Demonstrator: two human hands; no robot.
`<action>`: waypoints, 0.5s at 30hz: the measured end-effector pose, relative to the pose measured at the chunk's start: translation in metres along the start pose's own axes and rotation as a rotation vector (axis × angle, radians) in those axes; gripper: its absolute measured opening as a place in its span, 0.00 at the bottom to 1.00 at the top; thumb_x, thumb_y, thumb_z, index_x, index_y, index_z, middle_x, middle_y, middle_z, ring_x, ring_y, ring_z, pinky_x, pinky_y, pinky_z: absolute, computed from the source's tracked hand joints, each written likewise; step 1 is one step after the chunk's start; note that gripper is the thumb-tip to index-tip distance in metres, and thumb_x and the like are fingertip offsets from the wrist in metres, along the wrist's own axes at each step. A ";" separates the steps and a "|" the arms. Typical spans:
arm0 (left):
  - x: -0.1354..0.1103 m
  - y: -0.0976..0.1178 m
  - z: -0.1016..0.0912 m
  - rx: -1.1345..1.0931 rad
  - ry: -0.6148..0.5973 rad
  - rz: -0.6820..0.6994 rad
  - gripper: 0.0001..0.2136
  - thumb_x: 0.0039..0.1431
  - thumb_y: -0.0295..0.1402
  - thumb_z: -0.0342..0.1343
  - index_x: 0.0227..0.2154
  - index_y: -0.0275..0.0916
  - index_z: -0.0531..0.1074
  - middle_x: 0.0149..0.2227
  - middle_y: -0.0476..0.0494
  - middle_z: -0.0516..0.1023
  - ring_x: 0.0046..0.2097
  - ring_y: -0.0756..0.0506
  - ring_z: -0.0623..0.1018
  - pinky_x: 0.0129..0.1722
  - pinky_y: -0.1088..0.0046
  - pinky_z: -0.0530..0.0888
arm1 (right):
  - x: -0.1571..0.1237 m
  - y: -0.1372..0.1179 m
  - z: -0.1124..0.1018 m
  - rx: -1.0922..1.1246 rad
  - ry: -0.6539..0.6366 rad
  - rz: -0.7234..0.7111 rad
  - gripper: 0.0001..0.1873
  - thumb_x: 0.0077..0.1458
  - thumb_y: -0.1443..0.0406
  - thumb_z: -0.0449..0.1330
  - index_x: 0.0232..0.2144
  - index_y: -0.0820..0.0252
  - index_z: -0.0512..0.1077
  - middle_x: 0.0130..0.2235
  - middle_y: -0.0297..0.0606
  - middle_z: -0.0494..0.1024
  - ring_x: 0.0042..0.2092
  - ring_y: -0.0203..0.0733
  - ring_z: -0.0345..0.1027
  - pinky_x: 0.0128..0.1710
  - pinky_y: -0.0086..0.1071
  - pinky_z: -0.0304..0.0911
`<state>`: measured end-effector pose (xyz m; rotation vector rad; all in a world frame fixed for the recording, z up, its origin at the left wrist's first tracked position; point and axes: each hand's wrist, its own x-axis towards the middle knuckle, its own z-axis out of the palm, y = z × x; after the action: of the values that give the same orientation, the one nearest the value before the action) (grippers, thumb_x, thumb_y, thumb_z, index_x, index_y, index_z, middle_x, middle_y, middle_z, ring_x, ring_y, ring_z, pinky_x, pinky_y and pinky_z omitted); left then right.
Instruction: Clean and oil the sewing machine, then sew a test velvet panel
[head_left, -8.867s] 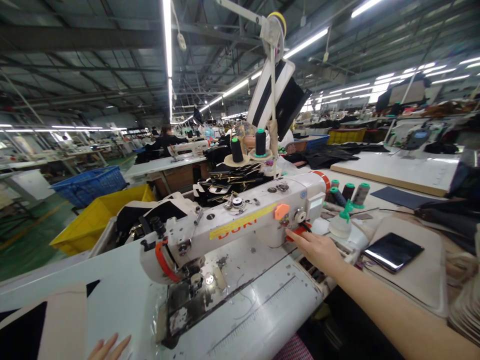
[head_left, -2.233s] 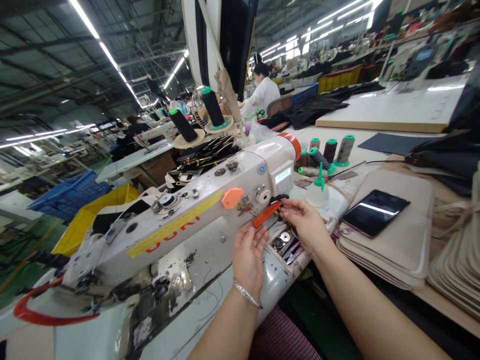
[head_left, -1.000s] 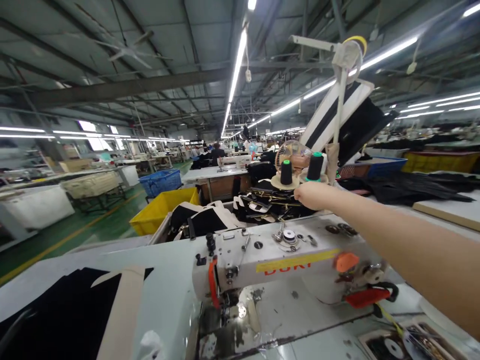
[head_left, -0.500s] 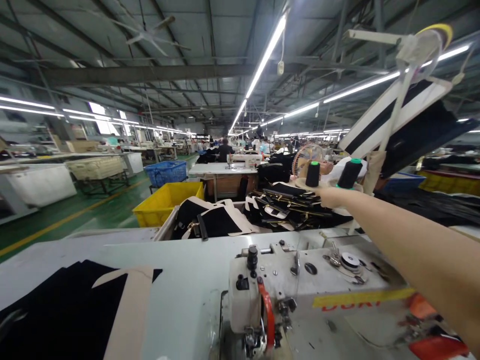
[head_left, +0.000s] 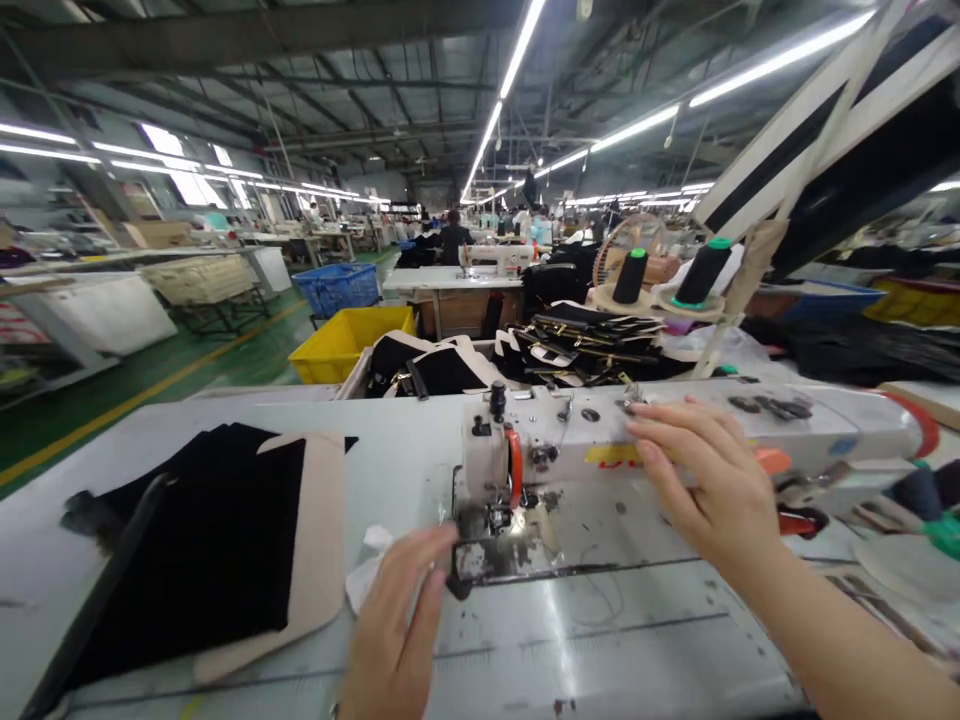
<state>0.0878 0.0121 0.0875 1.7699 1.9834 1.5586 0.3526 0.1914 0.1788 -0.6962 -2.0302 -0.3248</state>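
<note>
My left hand [head_left: 394,625] rests low on the white machine table [head_left: 600,650], its fingertips just short of the presser foot [head_left: 487,520], holding nothing I can make out. A white scrap [head_left: 367,565] lies partly under it. My right hand [head_left: 712,480] hovers over or lightly touches the arm of the white industrial sewing machine [head_left: 832,425], fingers apart and empty. To the left lies a black panel with a beige edge strip [head_left: 195,540], flat on the table.
Behind the machine are a heap of black pieces with gold fittings [head_left: 585,345] and thread cones [head_left: 701,272]. A yellow bin [head_left: 352,345] and a blue crate [head_left: 337,288] stand beyond. A person sits at a farther sewing table [head_left: 454,240].
My right arm has come back from reaching past the thread cones and now sits over the machine arm. My left hand has entered view near the presser foot. The view has swung left.
</note>
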 end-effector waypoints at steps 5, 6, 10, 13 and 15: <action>0.063 0.005 0.016 -0.232 -0.084 -0.080 0.22 0.70 0.41 0.42 0.65 0.44 0.56 0.67 0.39 0.59 0.66 0.41 0.62 0.66 0.55 0.60 | -0.031 0.013 0.047 -0.084 0.071 0.010 0.24 0.58 0.67 0.59 0.57 0.54 0.67 0.58 0.39 0.71 0.61 0.49 0.62 0.66 0.54 0.48; 0.072 0.005 0.023 -0.250 -0.114 -0.046 0.25 0.70 0.42 0.42 0.67 0.44 0.53 0.69 0.39 0.55 0.69 0.41 0.58 0.68 0.55 0.56 | -0.033 0.015 0.052 -0.091 0.091 0.013 0.24 0.58 0.67 0.59 0.57 0.54 0.66 0.59 0.39 0.71 0.62 0.49 0.62 0.66 0.54 0.47; 0.095 0.003 0.046 -0.283 -0.121 0.021 0.32 0.69 0.45 0.44 0.69 0.41 0.42 0.72 0.37 0.45 0.72 0.41 0.48 0.70 0.57 0.45 | -0.032 0.017 0.057 -0.087 0.149 0.018 0.23 0.57 0.68 0.59 0.55 0.52 0.68 0.56 0.38 0.73 0.60 0.48 0.64 0.63 0.51 0.51; 0.104 -0.001 0.056 -0.313 -0.074 0.030 0.32 0.68 0.47 0.44 0.69 0.42 0.42 0.70 0.37 0.50 0.70 0.41 0.53 0.70 0.59 0.48 | -0.029 0.018 0.056 -0.084 0.170 0.009 0.22 0.56 0.69 0.60 0.53 0.51 0.70 0.55 0.36 0.75 0.58 0.47 0.66 0.61 0.48 0.55; 0.106 -0.003 0.060 -0.330 -0.045 0.050 0.32 0.68 0.48 0.44 0.69 0.42 0.44 0.69 0.37 0.54 0.69 0.41 0.56 0.69 0.59 0.51 | -0.028 0.017 0.057 -0.092 0.189 0.010 0.21 0.55 0.69 0.60 0.52 0.51 0.71 0.54 0.36 0.76 0.57 0.47 0.67 0.60 0.47 0.56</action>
<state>0.0864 0.1313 0.1136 1.7131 1.5617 1.7242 0.3347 0.2230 0.1239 -0.7044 -1.8415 -0.4629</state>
